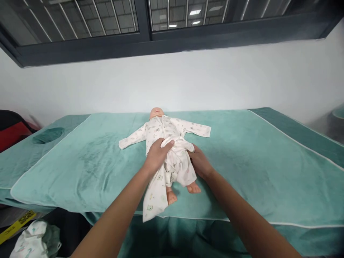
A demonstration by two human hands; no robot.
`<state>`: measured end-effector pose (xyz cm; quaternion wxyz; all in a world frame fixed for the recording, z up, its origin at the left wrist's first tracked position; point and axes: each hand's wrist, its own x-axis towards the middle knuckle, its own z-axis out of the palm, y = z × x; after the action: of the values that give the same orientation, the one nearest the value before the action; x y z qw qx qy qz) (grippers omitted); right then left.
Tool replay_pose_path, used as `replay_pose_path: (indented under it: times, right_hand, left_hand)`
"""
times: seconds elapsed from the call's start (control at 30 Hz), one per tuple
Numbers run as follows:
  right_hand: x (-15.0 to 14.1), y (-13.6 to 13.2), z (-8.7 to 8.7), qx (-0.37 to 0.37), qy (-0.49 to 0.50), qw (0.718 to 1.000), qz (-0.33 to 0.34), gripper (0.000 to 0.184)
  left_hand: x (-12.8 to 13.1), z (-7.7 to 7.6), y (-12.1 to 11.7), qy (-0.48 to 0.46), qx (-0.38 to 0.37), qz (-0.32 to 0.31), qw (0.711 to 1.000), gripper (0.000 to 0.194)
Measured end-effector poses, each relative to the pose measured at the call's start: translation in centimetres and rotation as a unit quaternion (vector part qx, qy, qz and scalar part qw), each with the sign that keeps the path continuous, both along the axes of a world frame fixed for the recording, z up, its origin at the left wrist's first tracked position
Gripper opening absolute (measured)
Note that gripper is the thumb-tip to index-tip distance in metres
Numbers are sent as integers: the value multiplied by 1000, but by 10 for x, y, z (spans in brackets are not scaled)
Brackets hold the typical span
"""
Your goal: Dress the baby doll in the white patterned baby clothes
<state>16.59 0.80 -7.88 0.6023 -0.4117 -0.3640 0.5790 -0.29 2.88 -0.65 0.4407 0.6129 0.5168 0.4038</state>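
Note:
A baby doll [156, 112] lies on its back, head toward the wall, in a white printed long-sleeved top [163, 125] with both sleeves spread outward. White printed baby trousers [178, 163] are bunched around its hips and legs, and both bare feet stick out below. One long piece of the trousers' cloth trails down to the left, past the doll's feet. At the waistband, my left hand [158, 152] pinches the cloth between thumb and fingers. On the other side of the waist, my right hand [199, 161] grips the band, its fingertips partly hidden by the fabric.
A green plush cover [255, 168] spreads over the bed, which has a face hole [48, 135] at the left. Behind it stand a white wall and a barred window [150, 36]. A crumpled printed cloth [37, 238] and a yellow strip [17, 225] lie at lower left.

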Motion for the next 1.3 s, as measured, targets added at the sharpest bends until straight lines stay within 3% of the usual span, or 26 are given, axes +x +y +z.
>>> replay_pose_path:
  times: [0.07, 0.13, 0.23, 0.4, 0.57, 0.63, 0.73, 0.8, 0.97, 1.13, 1.2, 1.3]
  right_hand:
    - [9, 1, -5, -3, -30, 1000, -1, 27]
    - [15, 0, -8, 5, -60, 998, 18, 25]
    - [17, -2, -8, 30, -82, 995, 48, 22]
    - [18, -6, 13, 50, -197, 976, 84, 20]
    - [18, -11, 63, 117, -293, 940, 132, 32]
    - [7, -8, 83, 112, -344, 915, 176, 27]
    - [-13, 1, 101, 103, -438, 856, 252, 32]
    - [-23, 8, 104, 103, -446, 836, 303, 37]
    - [-27, 11, 98, 61, -400, 828, 387, 40]
    - [-22, 11, 95, 33, -432, 805, 406, 36]
    - [-19, 12, 93, 33, -422, 810, 405, 37]
    - [-14, 15, 92, 21, -343, 854, 391, 32]
  left_hand:
    - [-17, 5, -4, -72, -85, -65, 992, 37]
    - [-40, 9, -5, -141, -176, -136, 965, 41]
    - [-69, 6, 0, -195, -245, -158, 936, 41]
    - [-71, -12, 6, -279, -193, -91, 936, 27]
    - [-46, -16, -5, -330, -170, -111, 922, 22]
    - [-38, -12, -11, -341, -153, -88, 923, 21]
    - [-31, -4, -18, -329, -124, -65, 934, 22]
    - [-30, 0, -21, -315, -99, -43, 943, 23]
    - [-40, -2, -22, -298, -96, -9, 950, 27]
    - [-57, -9, -20, -285, -141, -28, 948, 28]
    - [-67, -9, -21, -266, -164, -59, 948, 28]
    - [-81, -6, -23, -192, -196, -189, 943, 27]
